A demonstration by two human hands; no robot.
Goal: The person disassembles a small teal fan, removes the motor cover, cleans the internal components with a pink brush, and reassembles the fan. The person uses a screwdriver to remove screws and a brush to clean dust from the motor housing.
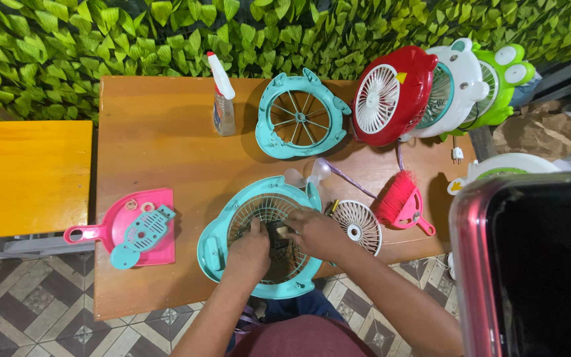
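The fingers of the left hand [249, 248] are curled down onto the dark motor block [277, 239] at the middle of the turquoise plastic fan housing with its ribbed grille [216, 246], and the fingers of the right hand [313, 231] pinch that same block from the other side; whether they grip a screw or only the block cannot be told. The housing lies flat near the front edge of the brown wooden counter [160, 132], just before the person. It looks light and thin-walled, stiff at the rim but with slender grille ribs that would likely flex or snap under pressure, so the thick outer rim seems the safer place to take hold (the smooth plastic may slide on the polished wood). Just right lies a small white round grille [358, 226], then a pink hand brush [401, 201]. Behind are a second turquoise fan shell with spokes [299, 116], a clear spray bottle with a white and red trigger [223, 99], and red [391, 96], white [454, 86] and green [497, 82] animal-shaped fans. Left sits a pink dustpan [130, 228] holding a turquoise part. A leafy green wall [100, 39] backs the counter; patterned tiles [28, 311] cover the floor.
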